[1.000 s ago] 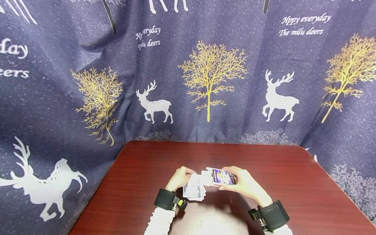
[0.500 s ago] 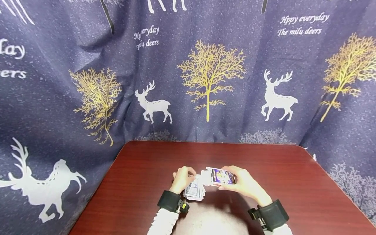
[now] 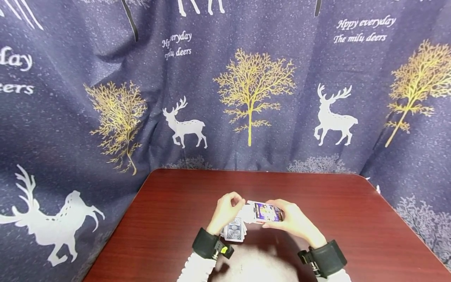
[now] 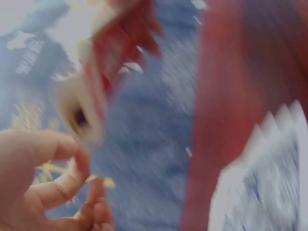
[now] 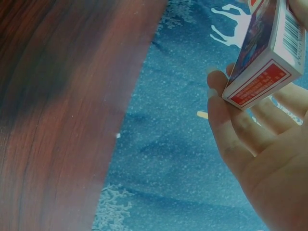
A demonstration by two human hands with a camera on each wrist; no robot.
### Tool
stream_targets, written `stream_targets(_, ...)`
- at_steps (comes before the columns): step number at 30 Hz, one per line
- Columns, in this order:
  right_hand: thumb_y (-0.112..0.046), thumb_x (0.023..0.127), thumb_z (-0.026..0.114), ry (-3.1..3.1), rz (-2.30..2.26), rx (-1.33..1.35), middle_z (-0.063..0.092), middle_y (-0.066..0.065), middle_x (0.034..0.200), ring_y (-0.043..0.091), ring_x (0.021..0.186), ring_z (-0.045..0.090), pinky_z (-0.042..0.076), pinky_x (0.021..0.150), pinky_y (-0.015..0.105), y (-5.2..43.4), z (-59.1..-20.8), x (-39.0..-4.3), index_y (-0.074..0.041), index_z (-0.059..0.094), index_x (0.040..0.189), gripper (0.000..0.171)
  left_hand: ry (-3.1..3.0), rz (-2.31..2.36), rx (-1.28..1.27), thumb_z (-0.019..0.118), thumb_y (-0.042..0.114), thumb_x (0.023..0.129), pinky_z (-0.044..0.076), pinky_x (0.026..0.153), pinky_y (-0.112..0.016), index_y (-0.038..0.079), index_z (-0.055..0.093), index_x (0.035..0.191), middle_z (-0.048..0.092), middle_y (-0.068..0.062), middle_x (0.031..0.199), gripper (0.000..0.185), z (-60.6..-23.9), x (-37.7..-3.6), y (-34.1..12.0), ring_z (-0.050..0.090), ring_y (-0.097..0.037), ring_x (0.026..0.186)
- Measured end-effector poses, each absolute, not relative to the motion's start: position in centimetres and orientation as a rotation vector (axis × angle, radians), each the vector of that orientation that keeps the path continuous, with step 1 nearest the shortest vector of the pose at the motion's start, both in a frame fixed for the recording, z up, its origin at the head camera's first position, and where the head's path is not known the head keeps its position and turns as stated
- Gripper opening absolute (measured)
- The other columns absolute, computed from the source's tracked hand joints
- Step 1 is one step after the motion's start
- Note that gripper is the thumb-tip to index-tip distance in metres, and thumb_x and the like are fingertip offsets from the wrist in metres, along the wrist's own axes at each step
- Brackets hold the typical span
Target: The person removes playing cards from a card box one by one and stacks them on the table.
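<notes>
Left hand (image 3: pixel 227 209) has lifted off the fanned cards (image 3: pixel 234 230) near the desk's (image 3: pixel 169 219) front edge, fingers curled and empty; right hand (image 3: pixel 294 221) grips the card box (image 3: pixel 266 212) level, open end toward it.

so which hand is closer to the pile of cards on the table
Left. The left hand hovers just above the pile of cards, fingers curled, not gripping it. The right hand is off to the right, holding the card box.
</notes>
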State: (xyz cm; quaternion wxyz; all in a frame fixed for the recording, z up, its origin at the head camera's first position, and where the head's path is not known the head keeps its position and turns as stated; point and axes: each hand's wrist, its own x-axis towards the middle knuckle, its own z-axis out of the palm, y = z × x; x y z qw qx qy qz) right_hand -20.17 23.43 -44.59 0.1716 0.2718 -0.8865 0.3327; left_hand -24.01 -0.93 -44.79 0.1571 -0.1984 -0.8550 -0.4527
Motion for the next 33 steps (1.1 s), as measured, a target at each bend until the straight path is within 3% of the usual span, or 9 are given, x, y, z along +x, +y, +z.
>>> stream_targets(6, -0.049, 0.066, 0.084, -2.500, 0.940, 0.763, 0.068, -0.010, 0.106, 0.000, 0.085, 0.059, 0.049, 0.074, 0.023, 23.2, -44.4, -20.0, -0.020, 0.066, 0.117, 0.061, -2.501, -1.278, -0.646, 0.074, 0.019, 0.074, 0.036, 0.073, -0.026, 0.013, 0.069, 0.073, 0.061, -0.001, 0.074, 0.007, -43.5, -22.2, 0.0, 0.049, -0.013, 0.078)
stream_targets(13, -0.053, 0.063, 0.084, -2.480, 0.931, 0.773, 0.067, -0.015, 0.104, -0.002, 0.083, 0.059, 0.049, 0.071, 0.021, 22.9, -44.6, -19.6, -0.026, 0.066, 0.116, 0.063, -2.667, -1.121, -0.524, 0.077, 0.025, 0.066, 0.040, 0.061, -0.032, 0.016, 0.064, 0.060, 0.058, -0.004, 0.075, 0.017, -43.6, -21.1, 0.5, 0.052, -0.024, 0.083)
stream_targets(16, -0.053, 0.063, 0.084, -2.469, 0.931, 0.785, 0.067, -0.016, 0.104, -0.002, 0.082, 0.059, 0.049, 0.070, 0.021, 22.9, -44.7, -19.6, -0.025, 0.066, 0.116, 0.063, -2.712, -1.121, -0.537, 0.075, 0.023, 0.065, 0.039, 0.063, -0.031, 0.016, 0.065, 0.058, 0.058, -0.001, 0.072, 0.014, -43.4, -21.0, 0.3, 0.050, -0.021, 0.083)
stream_targets(21, -0.052, 0.063, 0.085, -2.465, 0.908, 0.776, 0.067, -0.014, 0.105, -0.002, 0.083, 0.058, 0.049, 0.071, 0.021, 22.9, -44.6, -19.6, -0.023, 0.066, 0.116, 0.064, -2.726, -1.423, -0.651, 0.074, 0.018, 0.073, 0.032, 0.054, -0.022, 0.006, 0.065, 0.059, 0.047, 0.010, 0.054, 0.020, -43.0, -21.7, -0.7, 0.041, -0.008, 0.057)
stream_targets(23, -0.051, 0.063, 0.085, -2.467, 0.903, 0.773, 0.068, -0.013, 0.105, -0.002, 0.084, 0.059, 0.049, 0.072, 0.021, 22.9, -44.5, -19.6, -0.022, 0.066, 0.116, 0.063, -2.731, -1.592, -0.653, 0.073, 0.015, 0.075, 0.027, 0.049, -0.021, -0.001, 0.063, 0.063, 0.039, 0.011, 0.053, 0.022, -42.9, -22.1, -1.3, 0.036, -0.006, 0.052)
stream_targets(28, -0.048, 0.064, 0.086, -2.470, 0.871, 0.774, 0.068, -0.011, 0.104, -0.001, 0.086, 0.058, 0.049, 0.074, 0.023, 22.9, -44.1, -19.6, -0.019, 0.066, 0.116, 0.062, -2.716, -1.838, -0.658, 0.067, 0.007, 0.078, 0.031, 0.053, -0.022, -0.012, 0.065, 0.076, 0.042, 0.008, 0.056, 0.019, -42.9, -23.2, -3.3, 0.038, -0.008, 0.056)
stream_targets(33, -0.049, 0.064, 0.085, -2.479, 0.862, 0.767, 0.068, -0.011, 0.104, -0.002, 0.085, 0.058, 0.049, 0.073, 0.022, 23.0, -43.8, -19.7, -0.019, 0.065, 0.117, 0.063, -2.711, -1.881, -0.680, 0.062, 0.006, 0.082, 0.040, 0.065, -0.026, -0.012, 0.068, 0.088, 0.054, 0.002, 0.067, 0.020, -42.5, -23.9, -5.7, 0.048, -0.013, 0.068)
